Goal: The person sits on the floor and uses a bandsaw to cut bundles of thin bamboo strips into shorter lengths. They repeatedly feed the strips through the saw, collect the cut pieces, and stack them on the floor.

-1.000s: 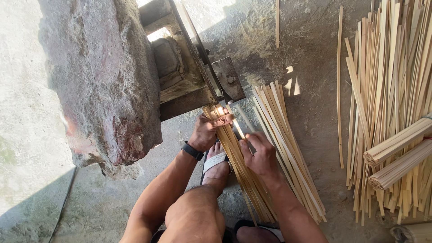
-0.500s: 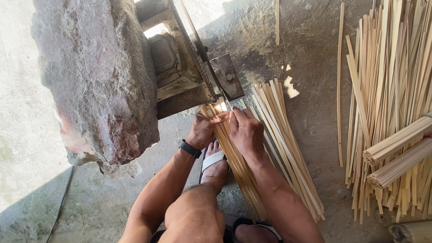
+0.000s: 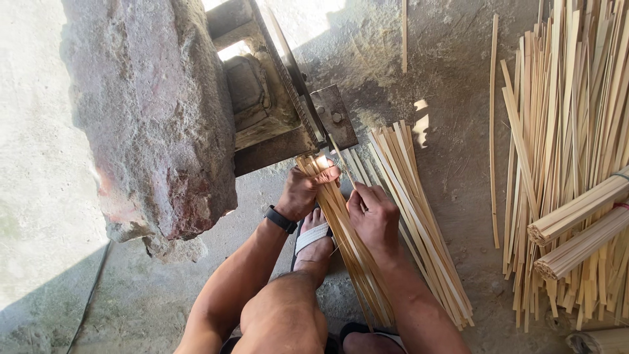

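A rough grey concrete floor (image 3: 452,151) lies mostly in shade, with bright sun patches at the top and along the left. A big weathered stone block (image 3: 151,118) stands left, a rusty metal frame (image 3: 275,111) fixed against it.

- Left hand (image 3: 303,191): fingers curled shut in a grip, thumb lying across the top, knuckles turned toward the camera.
- Left wrist carried a dark band (image 3: 280,219); forearm ran down and to the left, elbow bent.
- Right hand (image 3: 373,213): fingers bent and pinched together at the tips, back of hand facing up.
- Right forearm extended straight down toward the lower edge of the view.
- Hands sat near each other, not touching, left slightly higher.
- One bare knee (image 3: 283,314) was raised between the forearms; a foot (image 3: 314,246) in a white-strapped sandal lay beneath the hands.
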